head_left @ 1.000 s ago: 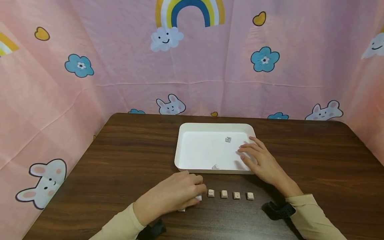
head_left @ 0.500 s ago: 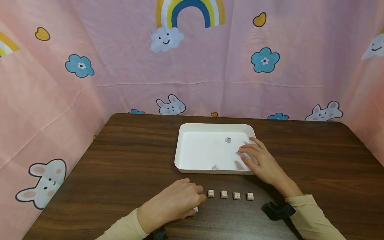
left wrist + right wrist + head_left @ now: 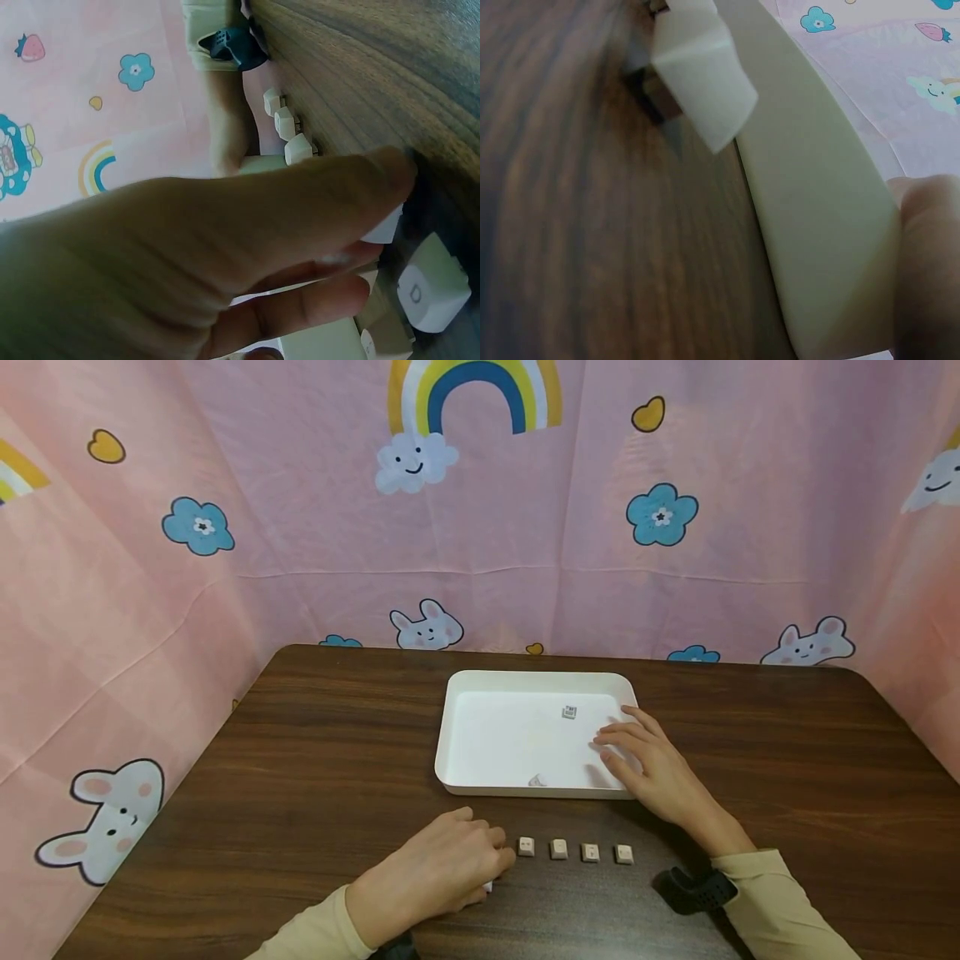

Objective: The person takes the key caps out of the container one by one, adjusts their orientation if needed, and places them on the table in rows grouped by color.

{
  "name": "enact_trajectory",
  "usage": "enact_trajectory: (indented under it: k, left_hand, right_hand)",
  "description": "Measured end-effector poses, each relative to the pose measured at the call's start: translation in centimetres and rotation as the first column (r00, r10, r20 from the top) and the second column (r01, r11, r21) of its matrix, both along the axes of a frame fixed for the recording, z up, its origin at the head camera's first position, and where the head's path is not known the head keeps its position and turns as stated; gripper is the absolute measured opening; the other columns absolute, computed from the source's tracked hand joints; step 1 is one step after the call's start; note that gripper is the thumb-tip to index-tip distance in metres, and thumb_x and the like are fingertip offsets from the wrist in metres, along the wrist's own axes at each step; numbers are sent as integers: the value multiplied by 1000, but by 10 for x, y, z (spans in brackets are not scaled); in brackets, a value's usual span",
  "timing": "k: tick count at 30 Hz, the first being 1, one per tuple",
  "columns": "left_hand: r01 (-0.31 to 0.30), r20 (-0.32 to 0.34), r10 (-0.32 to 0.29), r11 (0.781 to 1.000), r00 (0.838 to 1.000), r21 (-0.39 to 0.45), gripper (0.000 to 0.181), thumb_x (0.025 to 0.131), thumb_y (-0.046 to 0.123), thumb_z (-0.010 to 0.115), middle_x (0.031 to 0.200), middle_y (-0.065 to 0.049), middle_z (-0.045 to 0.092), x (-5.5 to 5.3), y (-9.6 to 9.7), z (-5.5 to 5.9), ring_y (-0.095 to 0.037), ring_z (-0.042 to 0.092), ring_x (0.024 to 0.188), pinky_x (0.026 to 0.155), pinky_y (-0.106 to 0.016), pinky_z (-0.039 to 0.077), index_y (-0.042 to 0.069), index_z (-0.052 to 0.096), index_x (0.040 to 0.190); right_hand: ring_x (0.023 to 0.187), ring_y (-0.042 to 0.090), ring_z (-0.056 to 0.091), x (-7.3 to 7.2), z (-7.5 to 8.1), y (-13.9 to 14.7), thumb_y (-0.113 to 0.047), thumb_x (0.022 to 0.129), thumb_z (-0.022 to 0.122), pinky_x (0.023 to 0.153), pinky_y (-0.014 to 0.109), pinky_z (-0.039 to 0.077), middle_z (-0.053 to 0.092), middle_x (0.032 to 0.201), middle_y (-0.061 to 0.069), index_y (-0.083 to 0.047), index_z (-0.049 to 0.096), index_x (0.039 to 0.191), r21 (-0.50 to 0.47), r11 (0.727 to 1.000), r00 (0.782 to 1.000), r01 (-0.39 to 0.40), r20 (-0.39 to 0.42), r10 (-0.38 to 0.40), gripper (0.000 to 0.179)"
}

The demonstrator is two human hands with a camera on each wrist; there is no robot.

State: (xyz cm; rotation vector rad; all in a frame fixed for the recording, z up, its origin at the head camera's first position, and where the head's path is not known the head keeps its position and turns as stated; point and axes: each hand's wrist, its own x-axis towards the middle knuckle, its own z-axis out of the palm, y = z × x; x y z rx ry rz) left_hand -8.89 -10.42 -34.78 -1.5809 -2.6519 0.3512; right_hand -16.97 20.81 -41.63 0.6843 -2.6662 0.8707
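Note:
My left hand (image 3: pixel 438 870) is low over the table in front of the tray and pinches a white keycap (image 3: pixel 386 226) between thumb and fingers, right at the tabletop. Most of that keycap is hidden by the hand in the head view. Another keycap with a round letter (image 3: pixel 429 289) stands beside the fingers in the left wrist view. To the right of this hand runs a row of several keycaps (image 3: pixel 558 849). My right hand (image 3: pixel 656 768) lies at the right side of the white tray (image 3: pixel 525 792), its loosely bent fingers reaching over the rim and holding nothing.
Inside the tray are a small grey printed square (image 3: pixel 569 712) and a small pale piece (image 3: pixel 537 781) near the front wall. The dark wooden table (image 3: pixel 337 727) stretches around it, with a patterned pink curtain (image 3: pixel 300 527) behind and at the sides.
My left hand has drawn back slightly toward me and to the right, with the keycap at its fingertips. The right hand and the keycap row keep their places.

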Motion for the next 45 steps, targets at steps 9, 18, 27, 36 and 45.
enact_trajectory:
  k: [9, 18, 27, 36, 45]
  left_hand:
    - [24, -34, -21, 996, 999, 89, 33, 77, 52, 86, 81, 15, 61, -2, -3, 5, -3, 57, 71, 60, -19, 29, 26, 69, 90]
    - [35, -75, -3, 907, 997, 420, 20, 92, 38, 75, 99, 8, 63, -22, -2, -8, -9, 60, 87, 76, -24, 46, 22, 72, 103]
    - [-106, 77, 83, 925, 994, 365, 55, 97, 48, 67, 149, -5, 55, -31, -4, -28, -21, 53, 137, 110, -44, 45, 14, 58, 141]
    - [-146, 207, 72, 919, 976, 367, 72, 97, 45, 66, 152, -5, 53, -40, 2, -31, -18, 48, 142, 119, -48, 36, 10, 38, 154]
    - [-179, 310, 79, 934, 947, 309, 70, 100, 50, 60, 164, -1, 36, -51, 4, -33, -19, 36, 151, 118, -43, 38, 14, 40, 157]
  right_hand:
    - [145, 38, 36, 0, -1, 0, -19, 98, 66, 111, 64, 35, 70, 124, 8, -10, 77, 113, -5, 1000, 1000, 3, -2, -3, 21]
    - [145, 38, 36, 1, -1, -1, -18, 98, 66, 112, 64, 34, 70, 125, 9, -9, 76, 114, -2, 1000, 1000, 1, -3, -1, 21]
    - [144, 38, 37, 2, -1, -3, -17, 98, 66, 112, 64, 34, 70, 123, 10, -9, 76, 113, -4, 1000, 1000, -7, -12, 7, 20]
    - [144, 38, 37, 1, 1, -2, -15, 97, 66, 111, 65, 34, 71, 122, 9, -10, 77, 113, -27, 1000, 999, -11, -35, 10, 20]
    - [144, 37, 37, 1, 0, -3, -16, 97, 66, 110, 66, 35, 71, 123, 8, -10, 77, 113, -17, 1000, 1000, -11, -29, 10, 20]
